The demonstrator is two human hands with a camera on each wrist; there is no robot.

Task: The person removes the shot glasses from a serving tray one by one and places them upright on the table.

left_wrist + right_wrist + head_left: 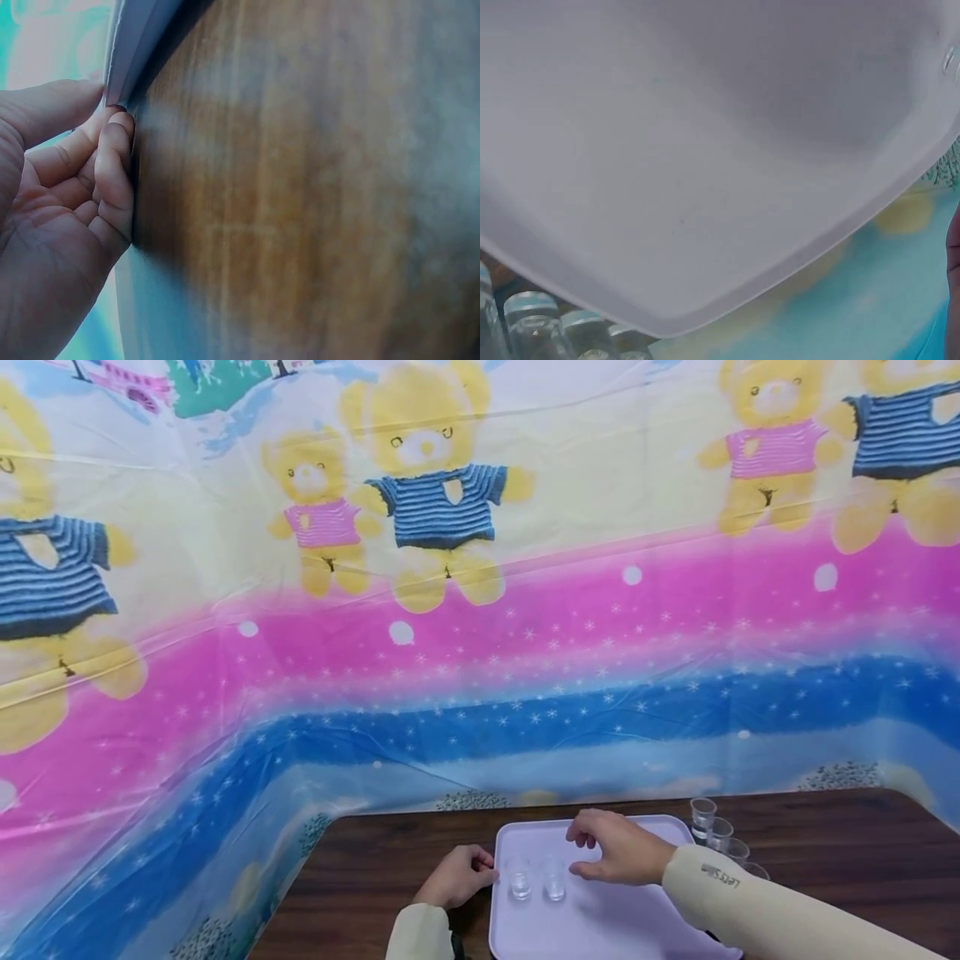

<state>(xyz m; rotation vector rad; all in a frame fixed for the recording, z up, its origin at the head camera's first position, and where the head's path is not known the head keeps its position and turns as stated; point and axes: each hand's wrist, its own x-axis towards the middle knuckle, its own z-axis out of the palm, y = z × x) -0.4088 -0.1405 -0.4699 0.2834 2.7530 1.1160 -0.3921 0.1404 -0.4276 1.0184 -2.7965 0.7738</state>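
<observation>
A pale lilac tray [615, 927] lies on the dark wooden table. My left hand [459, 875] pinches its left edge; in the left wrist view the thumb is on the rim [124, 60] and the fingers are curled beside and under it. Two small clear cups, a left one [520, 885] and a right one [554, 885], stand side by side on the tray's left part. Just right of them my right hand [618, 852] hovers above the tray, thumb and fingers apart, with nothing between them. Only a sliver of that hand [954, 277] enters the right wrist view.
Several more clear cups [702, 814] stand in a row on the table along the tray's right side, partly behind the right forearm; their rims show in the right wrist view [532, 319]. A bear-printed cloth [480, 652] hangs behind the wooden table [847, 852].
</observation>
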